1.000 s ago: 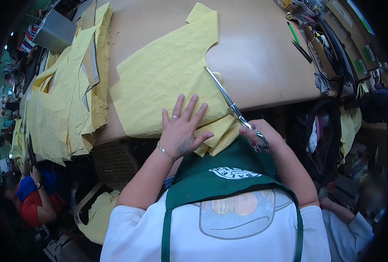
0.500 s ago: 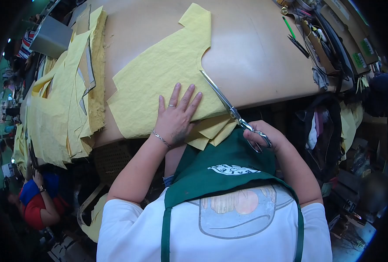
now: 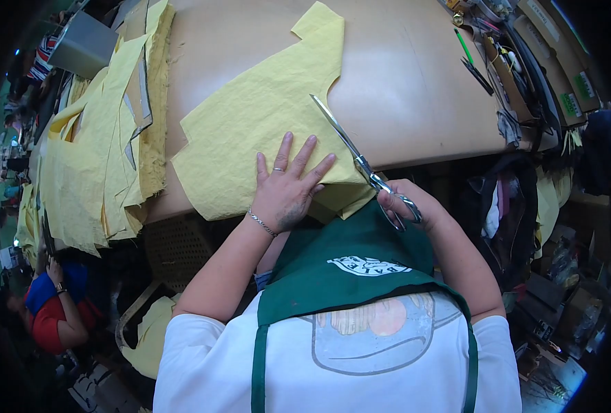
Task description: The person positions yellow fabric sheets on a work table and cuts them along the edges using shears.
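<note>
A cut piece of yellow fabric lies on the table, its lower edge hanging over the front beside my green apron. My left hand rests flat on the fabric near that edge, fingers spread. Large metal scissors are in my right hand, with fingers wrapped round the handles. Their blades look closed, or nearly so, and lie over the fabric's right side, pointing up and left. A folded part of the fabric hangs below the table edge, partly hidden by my left hand.
Stacked yellow fabric with a grey-edged template covers the table's left end. A grey box stands behind it. At the right lie a green pen and cardboard boxes. Another person sits at lower left.
The scissor tip has moved up and left, from the fabric's curved edge to over the fabric. My left hand has shifted slightly right, and less folded fabric shows below the table edge.
</note>
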A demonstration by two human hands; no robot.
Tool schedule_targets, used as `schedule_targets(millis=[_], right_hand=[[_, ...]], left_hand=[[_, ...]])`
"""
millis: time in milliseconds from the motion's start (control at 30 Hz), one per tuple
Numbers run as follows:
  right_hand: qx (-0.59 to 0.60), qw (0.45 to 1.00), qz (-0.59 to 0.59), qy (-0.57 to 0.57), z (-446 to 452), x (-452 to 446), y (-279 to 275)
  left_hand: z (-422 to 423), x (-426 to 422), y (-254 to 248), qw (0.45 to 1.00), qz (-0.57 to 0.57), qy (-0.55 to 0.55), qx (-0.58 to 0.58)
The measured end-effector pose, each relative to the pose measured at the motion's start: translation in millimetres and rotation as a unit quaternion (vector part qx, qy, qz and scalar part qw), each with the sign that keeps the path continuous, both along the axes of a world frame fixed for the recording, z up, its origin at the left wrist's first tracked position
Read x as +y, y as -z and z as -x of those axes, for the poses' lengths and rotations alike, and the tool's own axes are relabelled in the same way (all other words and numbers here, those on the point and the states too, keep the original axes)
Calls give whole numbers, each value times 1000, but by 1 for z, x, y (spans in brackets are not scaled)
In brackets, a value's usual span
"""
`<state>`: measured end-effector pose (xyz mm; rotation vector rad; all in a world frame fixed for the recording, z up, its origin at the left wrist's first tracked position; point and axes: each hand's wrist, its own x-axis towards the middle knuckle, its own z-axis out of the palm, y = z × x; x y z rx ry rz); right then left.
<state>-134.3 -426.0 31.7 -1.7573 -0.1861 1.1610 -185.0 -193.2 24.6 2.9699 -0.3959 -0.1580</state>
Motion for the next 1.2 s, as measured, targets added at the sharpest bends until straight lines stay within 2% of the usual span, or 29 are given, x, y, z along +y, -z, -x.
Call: schedule_targets(millis=[267,767,1200], right_hand=[[-15,1000,9,5,7,-4,0],[-5,999,37,37,18,-13,-4],[-13,997,58,43,30,-17,-3]], left_hand=[[5,-10,-9,999,49,-18,17],[9,-26,-14,998,62,-25,20],[7,-44,-22,977,213,-8,-25]])
